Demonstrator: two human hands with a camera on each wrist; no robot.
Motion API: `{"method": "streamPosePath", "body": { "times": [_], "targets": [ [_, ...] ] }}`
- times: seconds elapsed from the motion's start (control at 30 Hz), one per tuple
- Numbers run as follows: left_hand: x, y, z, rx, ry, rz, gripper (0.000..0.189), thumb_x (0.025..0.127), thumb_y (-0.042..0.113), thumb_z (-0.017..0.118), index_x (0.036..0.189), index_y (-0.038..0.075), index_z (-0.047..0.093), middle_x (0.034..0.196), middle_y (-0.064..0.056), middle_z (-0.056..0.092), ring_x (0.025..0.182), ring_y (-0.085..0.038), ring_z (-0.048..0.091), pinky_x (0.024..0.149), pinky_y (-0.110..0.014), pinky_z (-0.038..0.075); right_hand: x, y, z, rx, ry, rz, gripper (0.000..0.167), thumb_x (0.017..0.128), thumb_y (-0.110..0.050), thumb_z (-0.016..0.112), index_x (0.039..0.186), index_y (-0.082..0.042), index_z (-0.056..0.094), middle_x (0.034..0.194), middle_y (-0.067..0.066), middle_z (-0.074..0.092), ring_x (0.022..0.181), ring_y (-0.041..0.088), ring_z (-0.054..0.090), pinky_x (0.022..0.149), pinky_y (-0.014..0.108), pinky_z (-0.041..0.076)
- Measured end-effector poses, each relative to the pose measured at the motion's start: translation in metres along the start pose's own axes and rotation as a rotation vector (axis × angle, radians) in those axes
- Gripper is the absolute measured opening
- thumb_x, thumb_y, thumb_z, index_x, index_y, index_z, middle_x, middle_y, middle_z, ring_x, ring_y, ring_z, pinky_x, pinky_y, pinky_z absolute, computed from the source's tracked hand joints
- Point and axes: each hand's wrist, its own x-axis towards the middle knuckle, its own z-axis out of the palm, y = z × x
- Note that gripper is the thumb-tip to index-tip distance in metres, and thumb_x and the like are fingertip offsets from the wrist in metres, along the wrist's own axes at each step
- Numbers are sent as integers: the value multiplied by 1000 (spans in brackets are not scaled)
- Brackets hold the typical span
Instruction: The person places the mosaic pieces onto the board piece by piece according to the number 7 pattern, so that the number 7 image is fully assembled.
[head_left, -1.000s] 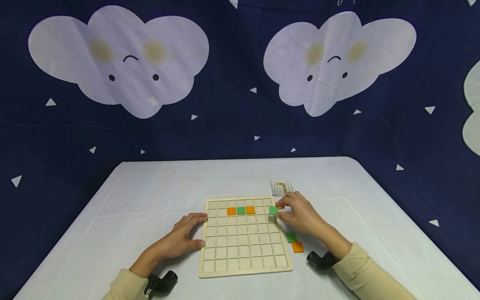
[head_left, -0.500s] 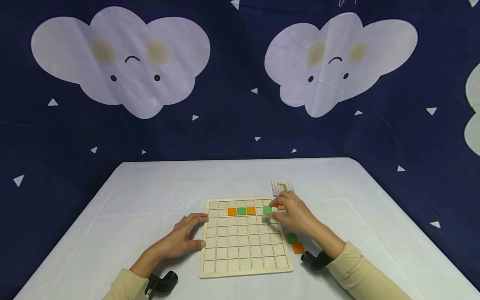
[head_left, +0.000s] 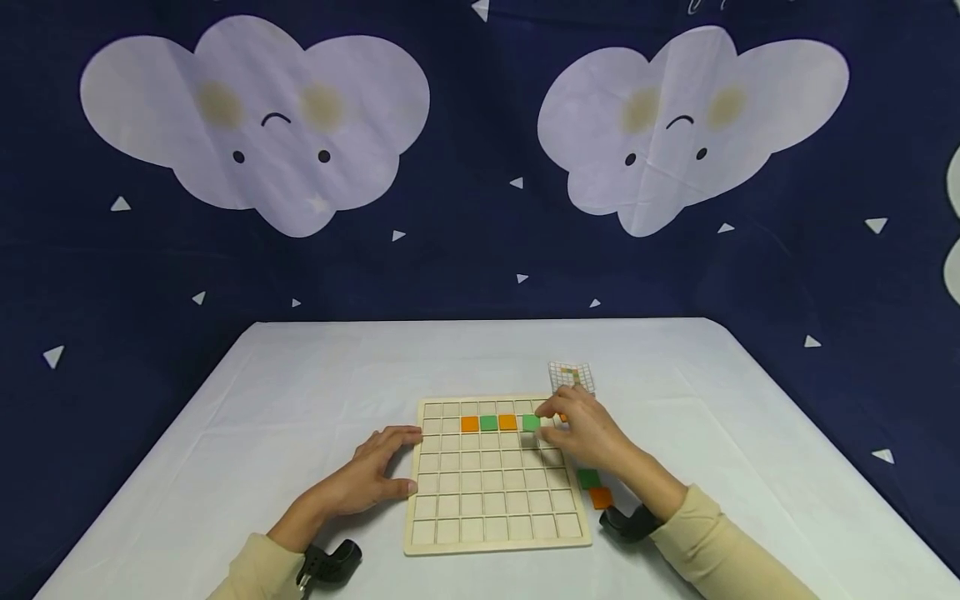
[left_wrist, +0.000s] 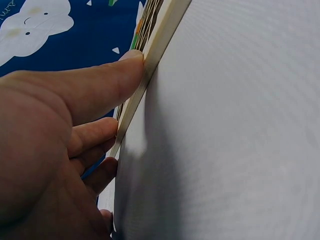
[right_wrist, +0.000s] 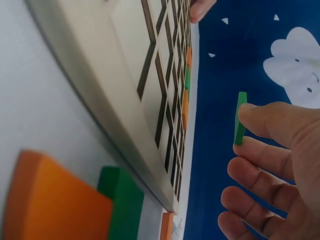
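A pale wooden grid board (head_left: 480, 504) lies on the white table. In one of its upper rows sit an orange tile (head_left: 469, 424), a green tile (head_left: 489, 422) and a second orange tile (head_left: 507, 422), side by side. My right hand (head_left: 588, 433) pinches another green tile (right_wrist: 240, 120) between thumb and index finger, clear above the board in the right wrist view. From the head it appears just right of that row. Along the board's left edge, my left hand (head_left: 360, 479) rests with thumb and fingertips against the wood, fingers fairly straight.
A loose green tile (head_left: 588, 478) and orange tile (head_left: 601, 497) lie right of the board. Partly behind my right hand is another orange tile (head_left: 564, 417). A small printed grid card (head_left: 570, 373) lies beyond the board's far right corner.
My right hand has carried the green tile leftward, from the board's right edge to close beside the row of tiles. My left hand keeps its place at the board's edge.
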Motion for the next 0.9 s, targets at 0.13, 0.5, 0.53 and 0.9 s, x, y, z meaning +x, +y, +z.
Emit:
{"method": "streamPosePath", "body": {
  "times": [0.13,0.5,0.53,0.9],
  "targets": [
    [0,0,1,1,5,-1,63,81,27,73,134,8,46,148,-11,36,143,-40,20,115,-62,2,1,-2,1,-1,1,-7,22,78,-22,75,97,-12,70,92,-3,63,92,17,57,100,50,45],
    [1,-1,1,8,6,7,63,80,27,73,134,8,46,148,-11,36,143,-38,21,116,-62,1,5,-4,5,-8,-13,2,20,78,-22,75,96,-14,71,91,-4,62,90,13,52,85,38,50],
    [1,-1,1,9,7,9,63,80,27,73,134,8,46,148,-11,36,143,-38,22,116,-62,1,5,-4,6,-6,-18,5,20,78,-21,75,96,-14,71,91,-4,62,90,13,53,91,41,49],
    [1,0,1,6,7,6,62,80,26,73,134,8,47,148,-11,36,143,-39,21,116,-62,2,10,-9,9,5,-35,5,21,80,-24,73,99,-15,70,93,-6,61,92,13,53,85,37,50]
  ]
}}
